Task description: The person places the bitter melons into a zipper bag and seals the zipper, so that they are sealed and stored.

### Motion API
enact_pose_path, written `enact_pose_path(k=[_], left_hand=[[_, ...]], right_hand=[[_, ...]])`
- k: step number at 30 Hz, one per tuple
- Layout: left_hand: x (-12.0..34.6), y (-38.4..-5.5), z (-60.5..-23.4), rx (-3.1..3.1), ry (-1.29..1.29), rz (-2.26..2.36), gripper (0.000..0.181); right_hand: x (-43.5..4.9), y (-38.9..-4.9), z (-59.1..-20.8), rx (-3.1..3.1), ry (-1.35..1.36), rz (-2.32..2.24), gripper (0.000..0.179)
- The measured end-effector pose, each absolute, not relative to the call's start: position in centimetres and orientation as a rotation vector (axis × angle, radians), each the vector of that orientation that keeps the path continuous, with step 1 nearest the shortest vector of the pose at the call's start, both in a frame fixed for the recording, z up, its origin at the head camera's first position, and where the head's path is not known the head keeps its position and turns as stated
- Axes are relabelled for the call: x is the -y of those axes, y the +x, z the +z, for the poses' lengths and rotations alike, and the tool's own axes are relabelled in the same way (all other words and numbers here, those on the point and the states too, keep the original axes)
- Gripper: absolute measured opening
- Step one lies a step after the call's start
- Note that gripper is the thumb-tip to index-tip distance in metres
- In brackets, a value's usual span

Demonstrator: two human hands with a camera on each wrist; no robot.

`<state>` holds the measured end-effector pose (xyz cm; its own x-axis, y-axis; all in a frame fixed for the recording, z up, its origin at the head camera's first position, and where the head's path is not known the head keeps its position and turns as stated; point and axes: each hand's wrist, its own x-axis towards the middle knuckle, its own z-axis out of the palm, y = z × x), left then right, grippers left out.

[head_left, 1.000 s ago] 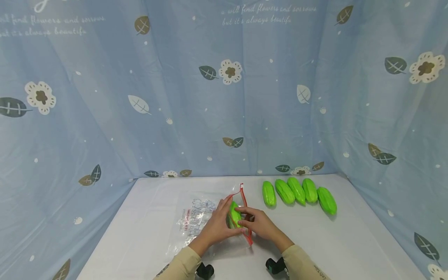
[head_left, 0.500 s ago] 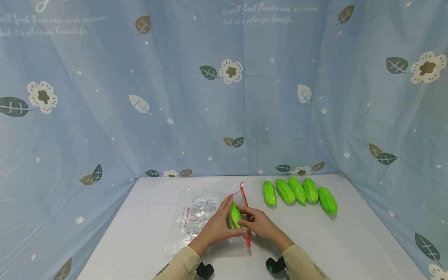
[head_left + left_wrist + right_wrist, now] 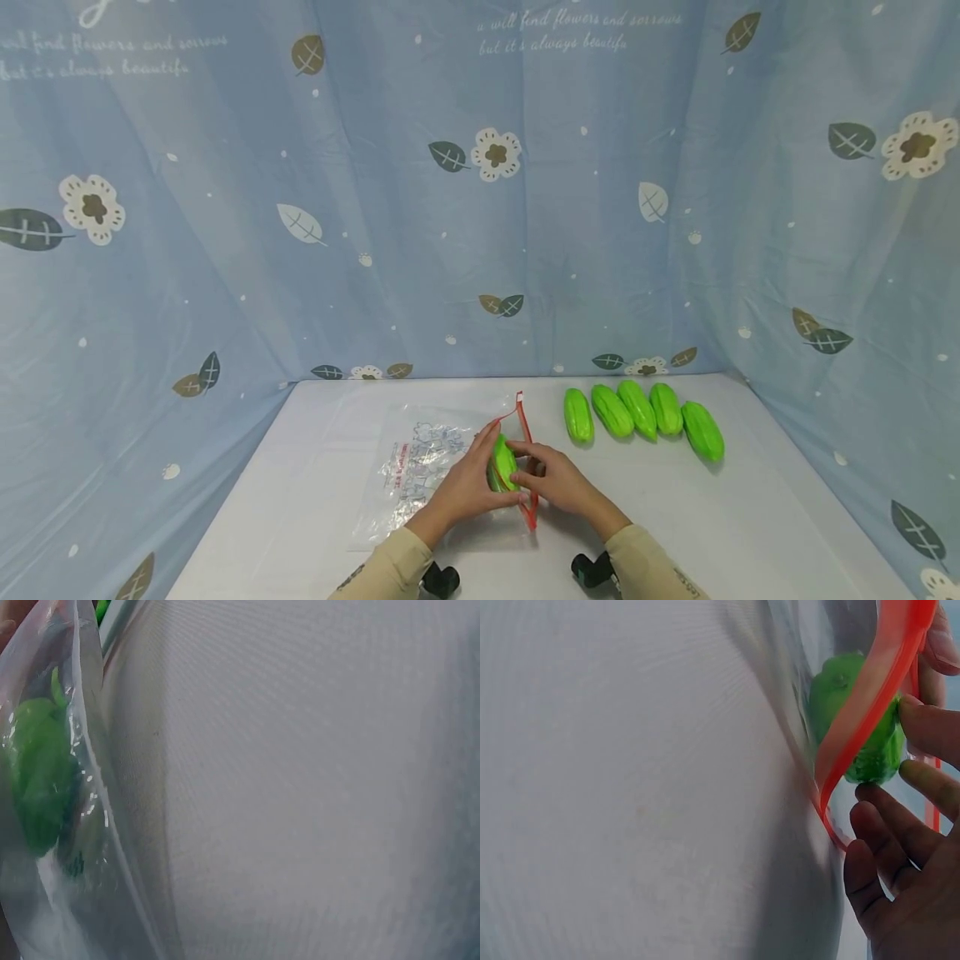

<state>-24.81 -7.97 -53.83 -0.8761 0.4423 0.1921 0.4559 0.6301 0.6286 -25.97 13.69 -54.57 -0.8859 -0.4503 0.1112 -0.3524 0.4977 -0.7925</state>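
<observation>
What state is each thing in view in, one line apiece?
Bag: lying with its mouth open
Held gourd: at least partly inside the bag's mouth
Five gourds: lying in a row outside the bag
Left grip: holding the bag near its mouth
Right grip: pinching the held gourd
Curtain: hanging, lightly creased

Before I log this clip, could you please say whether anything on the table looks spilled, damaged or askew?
Nothing looks spilled or damaged. The one slight oddity is the rightmost gourd, set a little nearer the camera than the other four in its row. The bag merely looks creased.
</observation>
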Motion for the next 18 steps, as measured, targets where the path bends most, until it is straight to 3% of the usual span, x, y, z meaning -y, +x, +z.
enact_pose_path(k=[18], left_hand=[[7.9,-24.9,-54.3,2.806,-0.733,-1.135,0.121]], right_hand=[[-16.6,-25.3,-54.9,-2.716,-0.634,-1.447,0.045]])
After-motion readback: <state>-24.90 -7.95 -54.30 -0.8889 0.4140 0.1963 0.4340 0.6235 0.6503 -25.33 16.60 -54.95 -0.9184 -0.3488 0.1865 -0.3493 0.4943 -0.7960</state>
